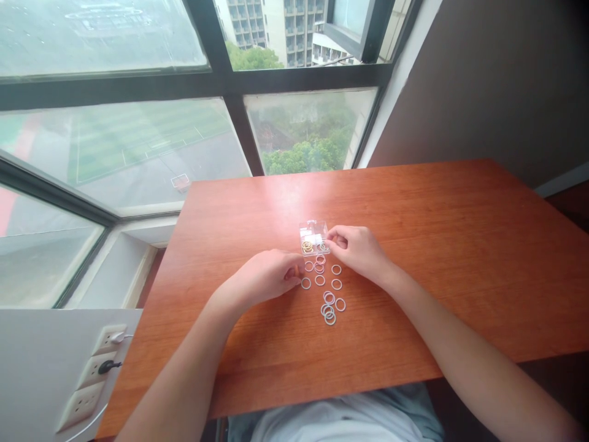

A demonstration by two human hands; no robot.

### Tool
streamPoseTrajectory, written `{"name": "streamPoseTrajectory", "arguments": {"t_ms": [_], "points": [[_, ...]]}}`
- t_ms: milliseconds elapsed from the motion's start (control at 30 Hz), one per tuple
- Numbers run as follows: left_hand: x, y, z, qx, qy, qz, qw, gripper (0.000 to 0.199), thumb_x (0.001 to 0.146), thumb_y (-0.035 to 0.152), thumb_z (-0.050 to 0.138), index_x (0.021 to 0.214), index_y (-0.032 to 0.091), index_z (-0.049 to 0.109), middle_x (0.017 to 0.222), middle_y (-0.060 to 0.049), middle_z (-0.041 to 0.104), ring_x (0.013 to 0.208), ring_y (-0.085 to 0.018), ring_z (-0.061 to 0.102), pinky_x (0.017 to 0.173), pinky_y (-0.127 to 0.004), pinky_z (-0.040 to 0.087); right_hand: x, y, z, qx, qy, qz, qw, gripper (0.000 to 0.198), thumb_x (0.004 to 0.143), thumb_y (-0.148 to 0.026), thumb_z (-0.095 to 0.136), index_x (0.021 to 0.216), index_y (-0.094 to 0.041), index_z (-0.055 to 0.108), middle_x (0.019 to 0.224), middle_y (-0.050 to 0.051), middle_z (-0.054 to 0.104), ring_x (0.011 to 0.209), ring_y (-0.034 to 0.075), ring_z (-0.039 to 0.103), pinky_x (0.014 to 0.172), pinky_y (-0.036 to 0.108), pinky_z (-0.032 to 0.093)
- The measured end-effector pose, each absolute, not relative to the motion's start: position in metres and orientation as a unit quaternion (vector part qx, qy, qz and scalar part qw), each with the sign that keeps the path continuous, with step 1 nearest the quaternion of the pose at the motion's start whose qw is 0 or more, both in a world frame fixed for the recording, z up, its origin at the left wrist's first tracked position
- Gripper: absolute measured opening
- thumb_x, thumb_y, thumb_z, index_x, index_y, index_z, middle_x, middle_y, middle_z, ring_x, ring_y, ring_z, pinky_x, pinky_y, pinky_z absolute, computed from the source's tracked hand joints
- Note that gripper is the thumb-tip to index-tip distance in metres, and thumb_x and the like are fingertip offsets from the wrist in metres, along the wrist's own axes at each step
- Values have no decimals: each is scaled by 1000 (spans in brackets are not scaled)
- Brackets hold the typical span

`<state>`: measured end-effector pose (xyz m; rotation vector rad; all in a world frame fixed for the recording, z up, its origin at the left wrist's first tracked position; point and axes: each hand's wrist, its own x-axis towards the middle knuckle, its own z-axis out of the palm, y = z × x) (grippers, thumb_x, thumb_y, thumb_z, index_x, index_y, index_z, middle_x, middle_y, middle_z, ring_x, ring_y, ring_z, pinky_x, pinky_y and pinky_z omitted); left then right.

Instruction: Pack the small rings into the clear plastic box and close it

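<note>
A small clear plastic box (305, 234) with compartments sits on the wooden table. Yellowish rings (307, 247) lie in its left compartment, and pale rings (323, 247) are in the right one. At the box's right edge my right hand (356, 244) is closed, thumb and forefinger pinched together; what is between them is too small to make out. My left hand (280, 274) rests by the loose rings, fingers loosely curled and its thumb apart from the forefinger. A pale ring (306, 283) lies by that thumb, and pinkish rings (319, 268) lie just beyond.
Nearer me, several pale rings overlap in a cluster (328, 310), with single rings (336, 284) to the right. The brown table (442, 245) stands against large windows (161, 141). Wall sockets (94, 371) with plugs are at lower left.
</note>
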<state>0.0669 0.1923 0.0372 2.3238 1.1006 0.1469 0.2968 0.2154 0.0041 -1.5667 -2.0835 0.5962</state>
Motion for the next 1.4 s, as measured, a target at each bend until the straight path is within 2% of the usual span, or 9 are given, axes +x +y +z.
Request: {"name": "streamPoseTrajectory", "arguments": {"t_ms": [400,567,733,833,1100,1267,1400], "points": [[68,192,40,865,411,27,286,8,83,20,54,78,20,61,69,3,63,55,-10,49,52,-22,28,309,203,14,-542,-765,220,268,10,82,-20,59,80,-19,70,56,-5,53,52,9,46,57,23,33],[70,191,37,871,407,25,276,8,85,26,57,85,21,63,74,1,67,61,-12,54,56,-23,32,316,201,14,-540,-765,223,272,11,82,-20,59,80,-19,70,57,-4,54,53,9,46,56,23,34],[74,190,32,888,395,1,238,12,86,19,52,77,21,59,78,0,68,68,-14,60,59,-24,35,315,200,16,-525,-774,230,268,12,82,-19,59,81,-19,71,58,-4,55,53,9,46,56,23,34],[76,189,32,896,397,-11,201,11,86,17,50,80,21,59,80,0,68,70,-16,61,58,-25,35,315,199,17,-520,-778,233,266,11,82,-18,59,80,-19,71,57,-5,55,53,8,45,56,23,33],[79,187,32,911,395,-23,112,12,87,19,48,79,19,56,84,-2,68,66,-16,60,51,-26,27,315,198,18,-514,-779,238,269,12,83,-19,60,80,-18,71,56,-5,54,52,8,44,56,23,33],[78,189,29,911,386,-17,144,11,86,18,48,82,20,58,83,-1,68,69,-15,61,55,-25,31,315,198,18,-508,-786,243,255,13,84,-22,59,81,-19,71,55,-5,51,52,8,44,58,24,33],[78,192,29,896,408,5,177,9,85,20,50,81,21,58,74,3,66,61,-12,56,54,-24,31,315,198,16,-507,-789,244,248,13,85,-23,60,81,-20,71,55,-6,52,52,8,44,63,25,34]]}}
